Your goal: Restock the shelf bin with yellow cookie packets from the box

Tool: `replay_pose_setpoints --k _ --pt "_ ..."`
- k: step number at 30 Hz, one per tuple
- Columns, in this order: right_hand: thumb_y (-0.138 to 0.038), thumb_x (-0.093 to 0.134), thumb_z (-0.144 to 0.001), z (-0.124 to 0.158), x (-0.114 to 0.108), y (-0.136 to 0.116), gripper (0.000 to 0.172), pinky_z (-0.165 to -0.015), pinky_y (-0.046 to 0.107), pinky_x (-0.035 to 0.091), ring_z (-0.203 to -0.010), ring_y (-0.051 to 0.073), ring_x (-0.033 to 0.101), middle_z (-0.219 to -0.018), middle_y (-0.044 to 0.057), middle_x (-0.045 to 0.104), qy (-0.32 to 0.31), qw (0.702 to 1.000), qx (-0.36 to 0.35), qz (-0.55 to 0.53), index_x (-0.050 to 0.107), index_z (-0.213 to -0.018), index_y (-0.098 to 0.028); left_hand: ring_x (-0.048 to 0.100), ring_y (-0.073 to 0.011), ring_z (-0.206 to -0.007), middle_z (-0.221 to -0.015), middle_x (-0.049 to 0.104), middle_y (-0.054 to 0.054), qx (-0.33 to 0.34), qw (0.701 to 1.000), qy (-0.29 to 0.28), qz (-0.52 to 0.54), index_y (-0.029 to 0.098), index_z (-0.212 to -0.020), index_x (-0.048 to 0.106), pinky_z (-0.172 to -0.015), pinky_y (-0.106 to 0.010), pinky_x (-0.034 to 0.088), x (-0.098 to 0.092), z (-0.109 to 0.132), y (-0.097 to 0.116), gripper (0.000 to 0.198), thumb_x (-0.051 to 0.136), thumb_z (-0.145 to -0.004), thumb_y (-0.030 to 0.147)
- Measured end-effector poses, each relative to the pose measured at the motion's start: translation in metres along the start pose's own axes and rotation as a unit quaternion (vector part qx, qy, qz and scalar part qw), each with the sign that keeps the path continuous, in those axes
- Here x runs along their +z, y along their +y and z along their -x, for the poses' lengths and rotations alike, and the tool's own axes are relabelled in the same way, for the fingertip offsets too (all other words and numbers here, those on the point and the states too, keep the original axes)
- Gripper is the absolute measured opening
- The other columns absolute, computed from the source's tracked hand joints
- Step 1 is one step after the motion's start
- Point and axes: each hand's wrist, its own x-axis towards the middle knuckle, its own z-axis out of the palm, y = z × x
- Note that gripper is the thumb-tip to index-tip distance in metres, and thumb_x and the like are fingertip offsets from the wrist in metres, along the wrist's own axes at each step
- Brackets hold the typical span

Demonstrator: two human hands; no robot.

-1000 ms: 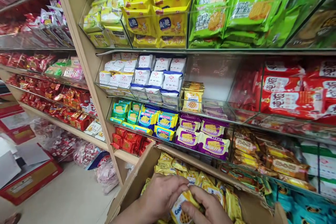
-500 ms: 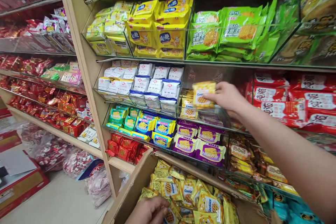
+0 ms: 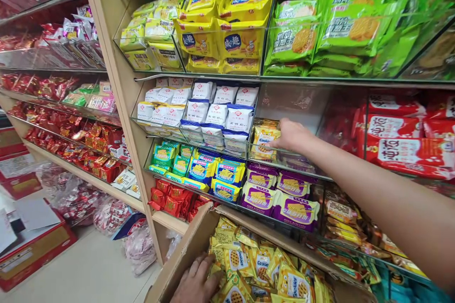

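Note:
My right hand reaches into a clear-walled shelf compartment. Its fingers are closed on a yellow cookie packet, which faces out in front of other packets stacked at the compartment's left side. Below, an open cardboard box holds many loose yellow cookie packets. My left hand is inside the box at its left wall, fingers curled down over a packet; the fingertips are partly hidden.
White biscuit packs fill the compartments to the left, red packs those to the right. Purple soda biscuits lie below, green biscuit packs above. A wooden upright divides the shelving. Bagged goods rest on the floor.
My right hand has lowered the cookie packet from in front of the compartment onto the stack inside it. The left hand has shifted toward the box's left wall. The view has moved slightly.

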Motion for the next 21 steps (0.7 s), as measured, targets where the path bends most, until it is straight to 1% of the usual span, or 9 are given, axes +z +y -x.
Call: replay_pose_setpoints --k 2,5,7,9,11,13,16,18,21 --pt "-0.049 0.072 -0.055 0.0 0.002 0.003 0.066 -0.061 0.034 0.043 -0.088 0.03 0.058 -0.099 0.015 0.062 -0.001 1.0 -0.002 -0.005 0.047 -0.106 -0.014 0.032 -0.0358 -0.126 -0.136 0.041 -0.011 -0.072 0.994 -0.08 -0.028 0.031 -0.126 0.045 -0.098 -0.047 0.033 -0.005 -0.004 0.007 0.06 0.063 -0.068 0.027" --pt "-0.057 0.067 -0.056 0.0 0.001 0.012 0.066 -0.064 0.036 0.043 -0.086 0.031 0.058 -0.096 0.015 0.062 0.023 0.999 -0.024 -0.035 0.05 -0.102 -0.014 0.02 -0.0349 -0.131 -0.143 0.029 -0.012 -0.13 0.977 -0.161 -0.044 0.029 -0.132 0.035 -0.103 -0.048 0.025 -0.014 -0.009 0.02 0.071 0.059 -0.066 0.019" --pt "-0.057 0.062 -0.063 0.003 -0.004 0.019 0.056 -0.067 0.036 0.043 -0.085 0.029 0.057 -0.093 0.014 0.062 0.078 0.993 -0.049 -0.075 0.053 -0.098 -0.014 0.02 -0.0327 -0.131 -0.144 0.025 -0.013 -0.133 0.977 -0.16 -0.045 0.026 -0.134 0.032 -0.105 -0.045 0.022 -0.018 -0.01 0.027 0.076 0.057 -0.063 0.014" --pt "-0.045 0.061 -0.07 0.016 -0.01 0.026 0.039 -0.07 0.034 0.043 -0.083 0.024 0.058 -0.092 0.011 0.063 0.184 0.969 -0.087 -0.137 0.056 -0.094 -0.015 0.022 -0.0318 -0.131 -0.143 0.025 -0.014 -0.135 0.981 -0.133 -0.036 0.021 -0.134 0.031 -0.106 -0.043 0.022 -0.017 -0.009 0.028 0.081 0.056 -0.058 0.01" --pt "-0.034 0.058 -0.075 0.042 -0.015 0.03 0.022 -0.068 0.029 0.042 -0.077 0.018 0.057 -0.087 0.006 0.063 0.294 0.925 -0.127 -0.204 0.059 -0.089 -0.018 0.027 -0.0305 -0.129 -0.141 0.03 -0.015 -0.133 0.986 -0.094 -0.021 0.016 -0.134 0.033 -0.106 -0.041 0.025 -0.012 -0.005 0.024 0.081 0.055 -0.057 0.008" --pt "-0.033 0.054 -0.078 0.083 -0.01 0.031 0.014 -0.061 0.025 0.04 -0.063 0.013 0.054 -0.073 0.002 0.062 0.347 0.888 -0.144 -0.265 0.06 -0.082 -0.02 0.032 -0.0277 -0.127 -0.138 0.037 -0.013 -0.117 0.992 -0.055 0.0 0.015 -0.132 0.038 -0.106 -0.038 0.027 -0.007 0.0 0.018 0.075 0.052 -0.059 0.007" --pt "-0.041 0.05 -0.08 0.159 0.032 0.027 0.027 -0.046 0.022 0.031 -0.043 0.007 0.039 -0.049 -0.005 0.047 0.263 0.878 -0.099 -0.389 0.056 -0.063 -0.021 0.036 -0.0234 -0.126 -0.135 0.042 -0.01 -0.098 0.992 -0.008 0.076 0.015 -0.128 0.044 -0.107 -0.035 0.026 -0.007 0.007 0.012 0.067 0.046 -0.062 0.005" --pt "-0.046 0.052 -0.077 0.204 0.079 0.019 0.038 -0.044 0.022 0.027 -0.042 0.007 0.032 -0.044 -0.006 0.035 0.088 0.876 -0.046 -0.473 0.046 -0.051 -0.019 0.035 -0.0217 -0.126 -0.136 0.041 -0.008 -0.106 0.979 0.034 0.17 0.017 -0.129 0.043 -0.108 -0.036 0.023 -0.017 0.008 0.018 0.064 0.044 -0.065 0.006" --pt "-0.055 0.051 -0.074 0.249 0.148 0.002 0.037 -0.045 0.021 0.032 -0.048 0.009 0.041 -0.052 -0.004 0.044 -0.098 0.793 0.076 -0.596 0.054 -0.065 -0.019 0.034 -0.0219 -0.127 -0.136 0.042 -0.006 -0.119 0.913 0.099 0.377 0.02 -0.133 0.036 -0.106 -0.036 0.027 -0.038 -0.003 0.048 0.061 0.047 -0.072 0.016"
